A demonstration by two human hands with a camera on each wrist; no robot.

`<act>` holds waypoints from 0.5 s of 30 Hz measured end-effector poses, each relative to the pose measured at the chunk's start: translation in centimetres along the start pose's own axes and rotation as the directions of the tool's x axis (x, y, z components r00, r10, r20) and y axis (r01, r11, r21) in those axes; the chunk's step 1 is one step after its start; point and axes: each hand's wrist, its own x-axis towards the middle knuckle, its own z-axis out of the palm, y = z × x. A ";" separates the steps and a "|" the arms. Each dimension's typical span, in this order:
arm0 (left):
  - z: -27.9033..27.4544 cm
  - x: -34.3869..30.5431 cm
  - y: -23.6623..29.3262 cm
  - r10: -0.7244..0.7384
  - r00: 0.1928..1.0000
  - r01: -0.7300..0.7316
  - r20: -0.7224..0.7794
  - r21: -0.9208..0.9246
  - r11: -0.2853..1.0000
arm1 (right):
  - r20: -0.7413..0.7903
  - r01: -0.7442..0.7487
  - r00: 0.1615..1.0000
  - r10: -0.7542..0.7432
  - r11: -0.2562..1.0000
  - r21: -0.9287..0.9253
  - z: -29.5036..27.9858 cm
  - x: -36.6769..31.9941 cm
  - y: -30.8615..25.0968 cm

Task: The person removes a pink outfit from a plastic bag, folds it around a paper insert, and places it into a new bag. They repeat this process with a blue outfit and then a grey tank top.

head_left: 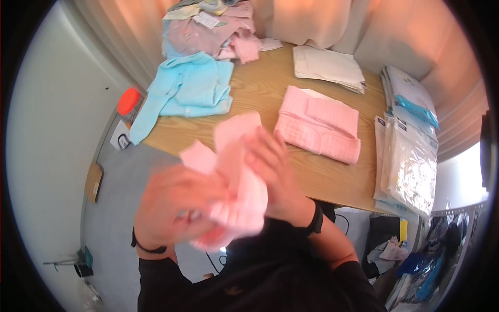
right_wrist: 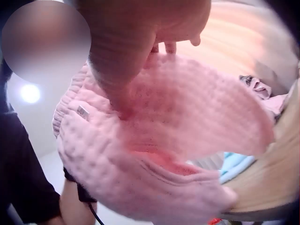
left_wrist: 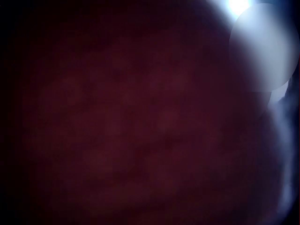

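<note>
Pink pants (head_left: 236, 132) of textured knit are held up in front of the body, over the table's near edge. Two leg ends point away, and a gathered waistband lies toward the chest. My left hand (head_left: 179, 200), blurred, grips the waist part from the left. On the other side, my right hand (head_left: 273, 166) pinches the cloth. The right wrist view shows the right hand (right_wrist: 140, 37) with its thumb on the pants (right_wrist: 201, 108), fingertips partly behind the fabric, and a small label near the gathers. The left wrist view is dark and blurred.
A folded pink top (head_left: 319, 125) lies on the wooden table (head_left: 254, 78). Light-blue clothing (head_left: 195, 88) sits at left, with a clothes pile (head_left: 213, 31) behind it. Cream cloths (head_left: 330, 67) lie at the back; clear plastic packages (head_left: 410, 151) are stacked along the right edge.
</note>
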 end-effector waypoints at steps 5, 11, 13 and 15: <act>1.4 -0.7 -1.7 -0.197 0.980 0.105 -0.039 -0.736 0.669 | 0.019 0.132 0.991 -0.133 0.990 0.056 -3.8 -1.3 -1.9; 11.6 -1.5 -10.8 -0.142 0.915 0.371 0.378 -0.926 -0.074 | -0.566 -0.605 0.685 0.458 0.790 -0.093 -8.5 -1.1 -1.0; 16.2 -0.8 -11.6 -0.216 0.843 0.510 0.493 -0.860 0.030 | -0.608 -0.697 0.627 0.487 0.699 -0.159 -9.6 -1.0 2.2; 18.9 1.3 -12.4 -0.437 0.738 0.563 0.514 -0.826 -0.022 | -0.570 -0.718 0.662 0.486 0.628 -0.300 -10.7 -3.1 6.2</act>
